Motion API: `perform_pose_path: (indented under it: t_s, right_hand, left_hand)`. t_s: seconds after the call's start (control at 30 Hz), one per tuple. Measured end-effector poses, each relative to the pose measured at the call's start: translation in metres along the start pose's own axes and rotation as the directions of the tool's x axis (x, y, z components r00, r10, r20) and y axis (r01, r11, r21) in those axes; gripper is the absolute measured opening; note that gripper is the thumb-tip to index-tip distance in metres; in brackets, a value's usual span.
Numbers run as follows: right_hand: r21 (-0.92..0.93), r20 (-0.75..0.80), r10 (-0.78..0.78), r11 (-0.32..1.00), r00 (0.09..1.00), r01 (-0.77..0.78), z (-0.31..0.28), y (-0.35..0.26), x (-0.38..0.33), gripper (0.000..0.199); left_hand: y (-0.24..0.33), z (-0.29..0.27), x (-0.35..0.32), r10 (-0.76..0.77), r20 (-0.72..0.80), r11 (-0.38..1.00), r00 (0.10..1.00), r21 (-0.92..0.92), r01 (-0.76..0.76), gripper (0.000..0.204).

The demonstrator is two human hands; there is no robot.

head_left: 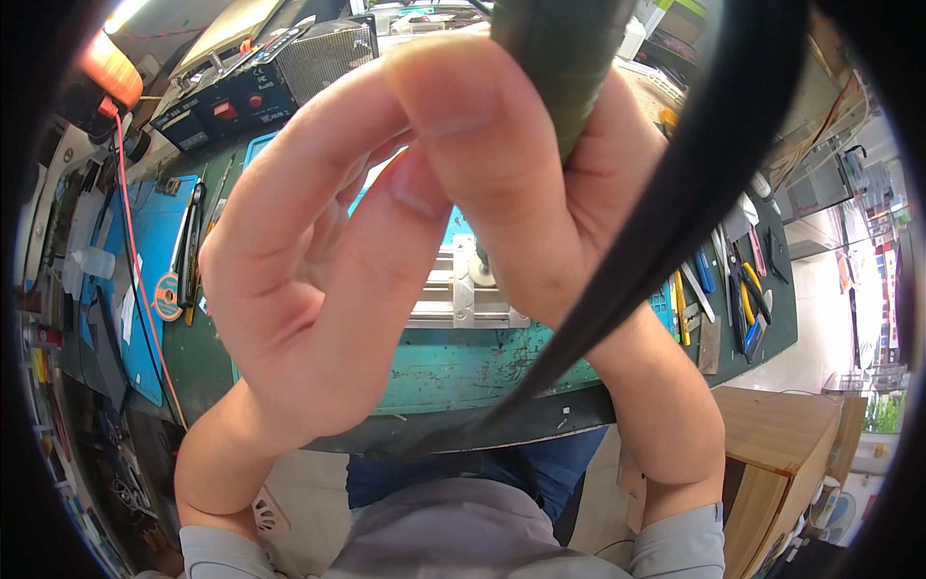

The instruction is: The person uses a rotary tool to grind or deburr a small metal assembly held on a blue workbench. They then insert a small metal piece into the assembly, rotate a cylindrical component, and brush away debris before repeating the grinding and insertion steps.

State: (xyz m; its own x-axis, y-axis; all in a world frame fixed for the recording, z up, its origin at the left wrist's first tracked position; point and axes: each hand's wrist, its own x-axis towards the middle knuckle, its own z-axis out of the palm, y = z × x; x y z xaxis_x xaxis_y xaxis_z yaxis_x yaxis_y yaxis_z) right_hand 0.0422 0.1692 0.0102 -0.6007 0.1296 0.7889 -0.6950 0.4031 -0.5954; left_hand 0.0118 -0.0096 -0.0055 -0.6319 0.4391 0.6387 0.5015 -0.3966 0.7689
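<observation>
Both my hands are raised close to the view, their fingertips meeting. My right hand (526, 193) is closed round a dark green cylinder (569, 68), whose top runs out of the picture. The thumb of my left hand (289, 261) bends in toward its index finger, right against my right thumb. Anything pinched there is hidden. A thick, blurred black cord or strap (675, 203) crosses in front of my right hand and tapers toward the lower left. Behind the hands, a metal vise-like fixture (463, 299) sits on a blue-green mat (453, 372), partly covered.
On the left stand a black box unit with a red switch (227, 108), an orange lamp-like object (111, 72) and a blue mat (145, 338) with a red cable (135, 232). Pliers (748, 299) and other hand tools lie right. A wooden cabinet (781, 425) stands lower right.
</observation>
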Motion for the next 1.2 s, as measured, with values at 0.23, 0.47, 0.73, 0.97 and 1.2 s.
perform_pose_path:
  t_s: [0.23, 0.47, 0.73, 0.97, 1.2]
  right_hand:
    - [0.005, 0.006, -0.001, 1.000, 1.000, 0.001, 0.001, 0.001, 0.001, 0.029]
    - [0.004, 0.008, -0.005, 1.000, 1.000, 0.005, 0.001, 0.001, 0.001, 0.029]
    - [-0.010, 0.004, -0.008, 1.000, 1.000, 0.008, -0.001, 0.003, 0.001, 0.030]
    - [-0.017, 0.019, -0.005, 1.000, 1.000, 0.005, -0.002, 0.000, -0.001, 0.030]
    - [-0.030, 0.029, -0.002, 1.000, 1.000, 0.003, -0.003, -0.001, 0.000, 0.030]
  left_hand:
    - [-0.026, 0.007, -0.014, 0.009, -0.285, 1.000, 0.959, 0.027, -0.002, 0.051]
    - [-0.023, 0.002, -0.014, 0.004, -0.246, 0.998, 0.969, 0.063, 0.011, 0.052]
    - [-0.017, -0.021, -0.010, -0.005, -0.074, 0.977, 0.997, 0.210, 0.021, 0.051]
    - [-0.027, 0.003, -0.014, 0.018, -0.253, 0.999, 0.967, 0.031, -0.010, 0.052]
    - [-0.014, 0.006, -0.009, -0.026, -0.180, 0.995, 0.983, 0.088, 0.042, 0.052]
